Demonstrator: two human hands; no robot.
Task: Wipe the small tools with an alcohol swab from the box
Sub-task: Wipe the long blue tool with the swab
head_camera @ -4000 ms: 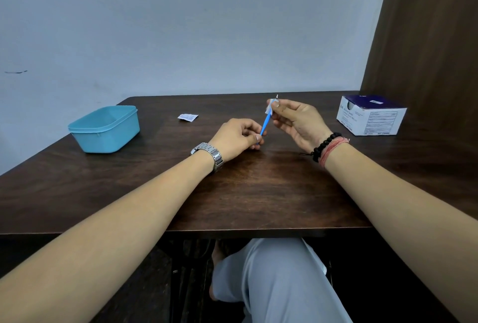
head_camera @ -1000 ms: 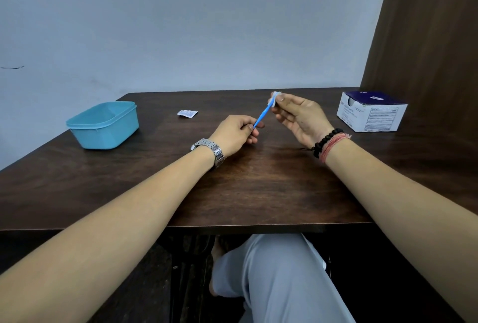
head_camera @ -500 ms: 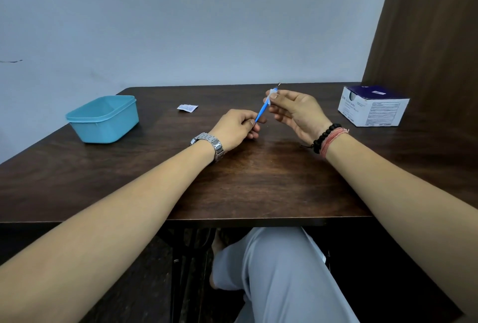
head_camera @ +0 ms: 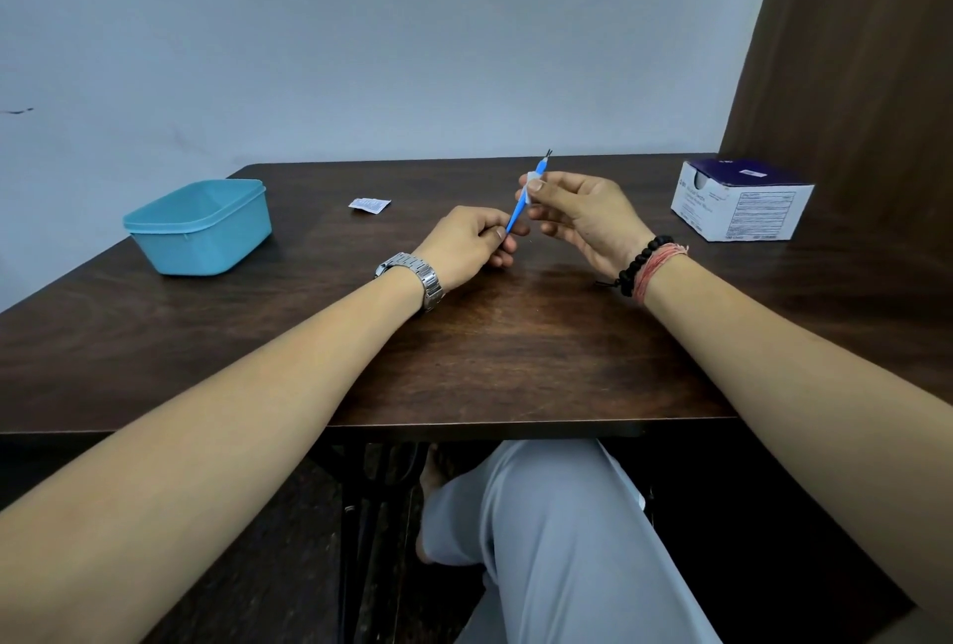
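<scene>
A thin blue tool [head_camera: 518, 213] with a forked metal tip stands tilted above the middle of the dark wooden table [head_camera: 515, 359]. My left hand [head_camera: 466, 248] pinches its lower end. My right hand [head_camera: 582, 220] pinches a small white alcohol swab [head_camera: 527, 189] around the upper part of the shaft, just below the tip. The swab box [head_camera: 740, 199], white with a dark blue top, sits at the far right of the table.
A light blue plastic tub [head_camera: 198, 225] stands at the far left of the table. A torn white swab wrapper [head_camera: 369, 204] lies flat behind my left hand. A brown wooden panel rises at the right, a pale wall behind. My grey-trousered knee shows below the table's front edge.
My right hand with the swab has slid a little up and down the upper shaft. My left hand keeps the same hold on the lower end. The camera has tilted slightly.
</scene>
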